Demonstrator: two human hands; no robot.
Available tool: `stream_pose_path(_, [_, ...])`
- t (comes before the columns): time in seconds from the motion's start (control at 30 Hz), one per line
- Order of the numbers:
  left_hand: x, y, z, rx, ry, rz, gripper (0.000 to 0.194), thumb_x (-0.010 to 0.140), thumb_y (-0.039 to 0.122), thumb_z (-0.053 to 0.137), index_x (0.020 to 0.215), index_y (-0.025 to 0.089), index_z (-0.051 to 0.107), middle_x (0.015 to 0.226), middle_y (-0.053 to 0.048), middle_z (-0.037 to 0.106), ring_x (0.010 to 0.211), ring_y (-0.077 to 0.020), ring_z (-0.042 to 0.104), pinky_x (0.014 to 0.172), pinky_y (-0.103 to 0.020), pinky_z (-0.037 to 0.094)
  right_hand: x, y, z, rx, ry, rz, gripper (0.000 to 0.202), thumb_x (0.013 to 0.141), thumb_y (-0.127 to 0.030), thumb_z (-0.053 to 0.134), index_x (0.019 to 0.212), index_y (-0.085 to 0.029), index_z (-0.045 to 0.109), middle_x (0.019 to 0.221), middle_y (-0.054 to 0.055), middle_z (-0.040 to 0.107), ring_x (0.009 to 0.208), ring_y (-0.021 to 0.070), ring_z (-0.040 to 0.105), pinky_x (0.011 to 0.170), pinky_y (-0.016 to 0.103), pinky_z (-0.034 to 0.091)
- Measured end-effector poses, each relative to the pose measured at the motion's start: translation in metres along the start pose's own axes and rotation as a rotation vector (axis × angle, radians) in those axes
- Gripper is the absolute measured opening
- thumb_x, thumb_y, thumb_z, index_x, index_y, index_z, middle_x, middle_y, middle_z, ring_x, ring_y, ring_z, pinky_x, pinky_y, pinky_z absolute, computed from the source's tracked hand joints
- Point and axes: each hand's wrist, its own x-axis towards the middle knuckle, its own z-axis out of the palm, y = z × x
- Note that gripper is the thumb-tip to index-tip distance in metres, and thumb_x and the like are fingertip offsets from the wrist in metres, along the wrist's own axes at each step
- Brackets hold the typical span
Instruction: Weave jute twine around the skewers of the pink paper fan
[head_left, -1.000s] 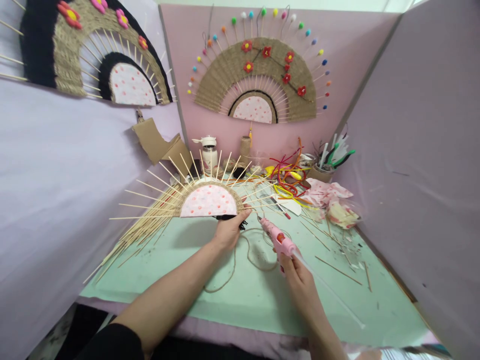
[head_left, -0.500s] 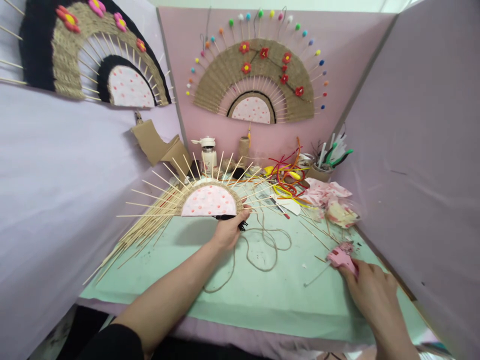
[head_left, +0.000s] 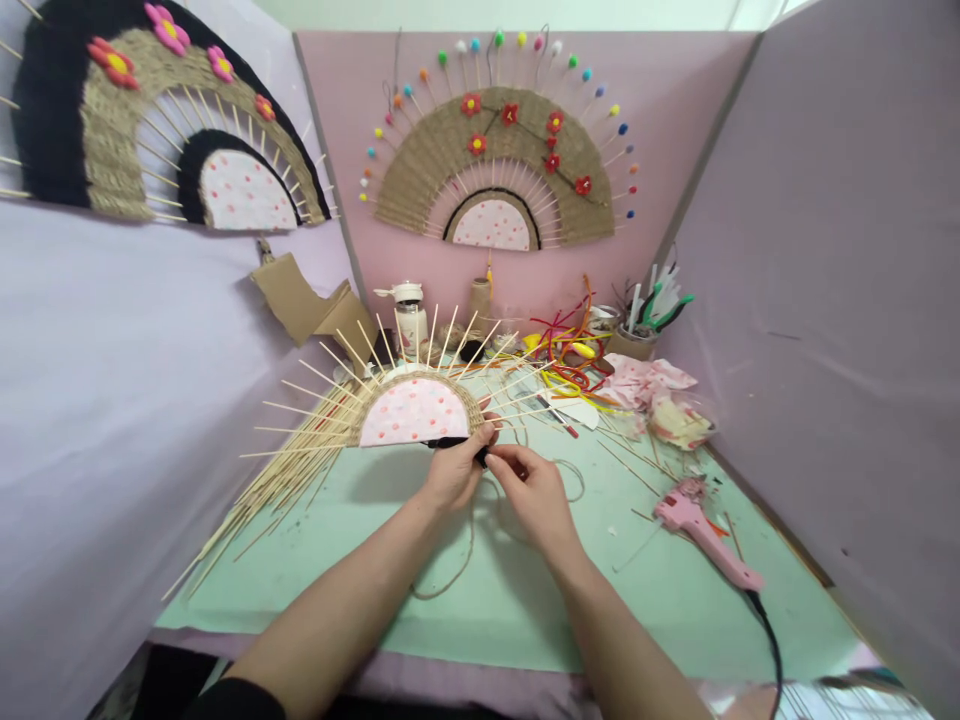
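My left hand (head_left: pixel 457 468) grips the lower right corner of a half-round fan (head_left: pixel 414 412). It has a white face with pink dots, a woven twine rim and thin wooden sticks fanning outward. A black cord (head_left: pixel 448 442), seemingly a bundle, runs along the fan's straight bottom edge into my left hand. Beside that hand, my right hand (head_left: pixel 534 488) pinches the cord's dark end between thumb and finger. Loose twine (head_left: pixel 459 580) trails below onto the table. A pink glue gun (head_left: pixel 705 530) lies at the right, touched by neither hand.
Many thin sticks (head_left: pixel 277 480) lie in a heap on the left of the green table (head_left: pixel 525 620). At the back stand a white bottle (head_left: pixel 410 320), a twine spool (head_left: pixel 480 300) and colored pipe cleaners (head_left: pixel 566 360). Finished fans (head_left: pixel 499 160) hang on the surrounding panels.
My right hand has let go of the glue gun and moved left to the black cord beside my left hand. The fan sits slightly lower in view.
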Motion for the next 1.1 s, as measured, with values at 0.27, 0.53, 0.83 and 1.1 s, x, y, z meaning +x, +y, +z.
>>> stream_pose_path(0.27, [-0.003,-0.007,0.001,0.034,0.015,-0.011,0.035,0.061,0.02,0.082,0.093,0.017,0.068,0.085,-0.002,0.067,0.078,-0.0141,0.06,0.078,-0.031,0.048,0.007,0.008,0.007,0.206,0.07,0.08,0.024,0.075,-0.036,0.064,0.085,-0.015,0.073,0.076,0.005,0.072,0.067,0.0181,0.061,0.067,0.031,0.048])
stream_pose_path(0.53, [-0.002,-0.012,0.0,0.009,0.004,-0.009,0.035,0.063,0.02,0.081,0.095,0.017,0.068,0.087,-0.001,0.066,0.08,-0.0137,0.06,0.081,-0.031,0.047,0.006,0.002,0.011,0.17,0.165,0.008,0.018,0.076,-0.028,0.06,0.08,-0.014,0.07,0.07,0.003,0.067,0.063,0.0152,0.055,0.062,0.027,0.045])
stream_pose_path(0.83, [0.001,-0.012,-0.002,0.01,0.017,0.036,0.036,0.063,0.017,0.08,0.097,0.019,0.068,0.086,0.001,0.067,0.08,-0.011,0.06,0.079,-0.026,0.044,0.003,0.009,0.002,-0.023,0.284,-0.063,0.015,0.079,-0.029,0.058,0.075,-0.017,0.066,0.065,0.001,0.063,0.058,0.0143,0.052,0.058,0.027,0.043])
stream_pose_path(1.1, [0.0,-0.013,-0.003,-0.011,-0.016,0.01,0.046,0.065,0.018,0.08,0.109,0.021,0.065,0.092,-0.001,0.07,0.088,-0.0139,0.066,0.089,-0.031,0.045,0.002,0.016,-0.006,-0.187,0.349,-0.199,0.014,0.082,-0.026,0.055,0.075,-0.019,0.065,0.064,-0.001,0.058,0.057,0.0134,0.051,0.059,0.026,0.042])
